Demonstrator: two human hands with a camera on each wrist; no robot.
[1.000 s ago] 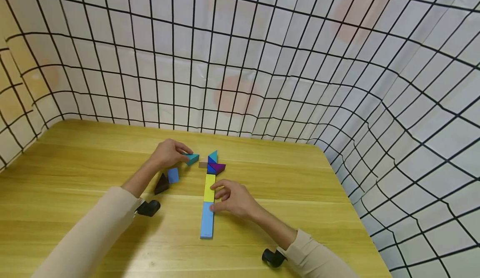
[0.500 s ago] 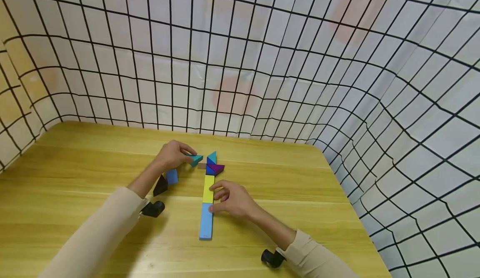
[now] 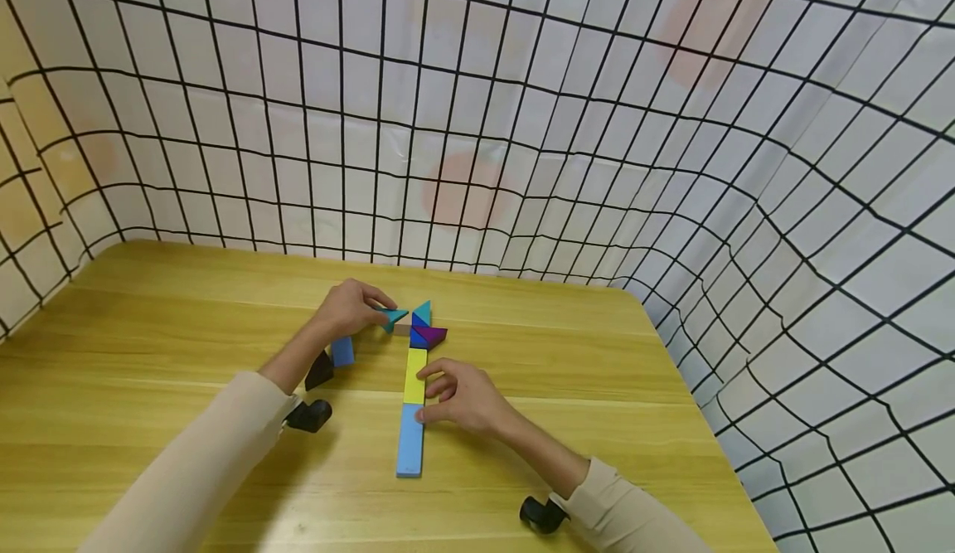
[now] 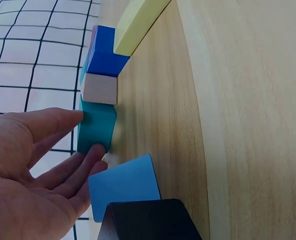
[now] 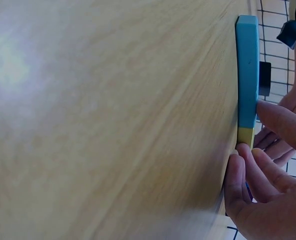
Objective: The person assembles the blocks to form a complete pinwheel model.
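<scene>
My left hand (image 3: 351, 308) pinches a teal triangular block (image 3: 395, 317) between thumb and fingers. In the left wrist view, this block sits right beside a small pinkish-grey block (image 4: 99, 89). That grey block adjoins dark blue pieces (image 4: 107, 52) at the head of a straight row. A second teal triangle (image 3: 423, 313) and a purple piece (image 3: 433, 335) are grouped there too. Nearer to me the row continues with a yellow block (image 3: 415, 375) and a long light-blue block (image 3: 409, 445). Along its right side rests my right hand (image 3: 466, 395), thumb at the light-blue block, fingertips at the yellow one.
Left of the row, below my left hand, lie a blue four-sided block (image 3: 342, 351) and a black triangular block (image 3: 319, 372). Black wire grid panels (image 3: 477, 196) with a pale sheet behind them stand around the back and sides of the wooden table (image 3: 567, 329).
My left hand has moved slightly to the right, bringing the teal triangular block up to the small grey block and turning it a little. My right hand has stayed in place.
</scene>
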